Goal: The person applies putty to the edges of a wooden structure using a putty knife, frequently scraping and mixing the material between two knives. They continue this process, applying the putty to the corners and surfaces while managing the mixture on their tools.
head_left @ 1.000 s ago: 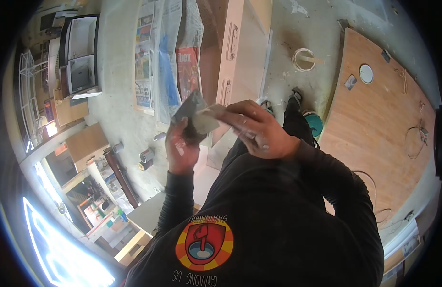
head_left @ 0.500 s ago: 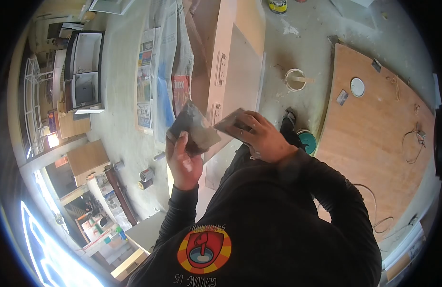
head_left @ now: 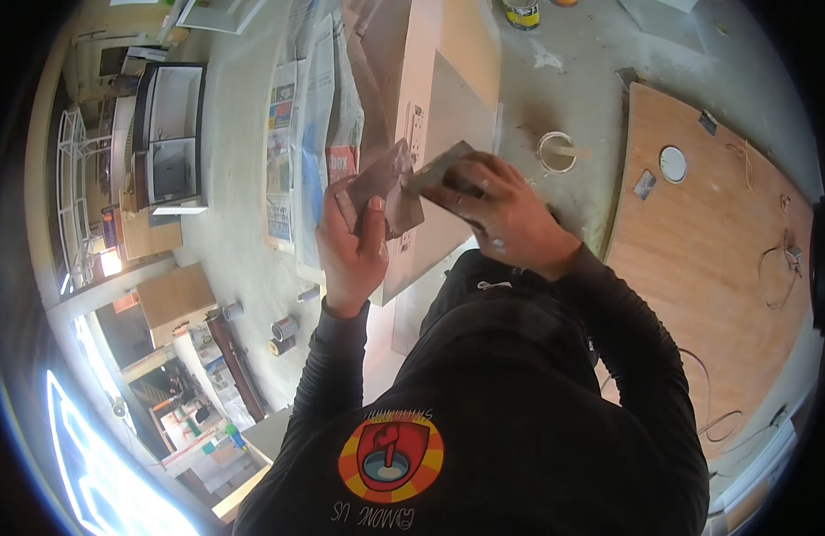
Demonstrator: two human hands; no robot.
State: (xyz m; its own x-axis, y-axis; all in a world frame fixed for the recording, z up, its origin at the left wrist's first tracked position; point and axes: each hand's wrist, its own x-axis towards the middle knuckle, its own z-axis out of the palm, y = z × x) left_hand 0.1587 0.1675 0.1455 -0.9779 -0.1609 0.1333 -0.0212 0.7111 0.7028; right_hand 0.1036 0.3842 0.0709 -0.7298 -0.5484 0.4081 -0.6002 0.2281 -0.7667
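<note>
Grey flat plate (head_left: pixel 404 211) was clamped in the left hand's grip (head_left: pixel 348 261), thumb on top, probably for steadiness. The right hand's grip (head_left: pixel 511 217) was closed on a second plate (head_left: pixel 439 171), angled, seemingly so their edges could meet.

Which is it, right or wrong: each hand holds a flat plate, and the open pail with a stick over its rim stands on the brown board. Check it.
Wrong about the pail: the head view shows it on the floor, beside the brown board. The stick is over its rim, and left hand and right hand each hold a flat plate.
</note>
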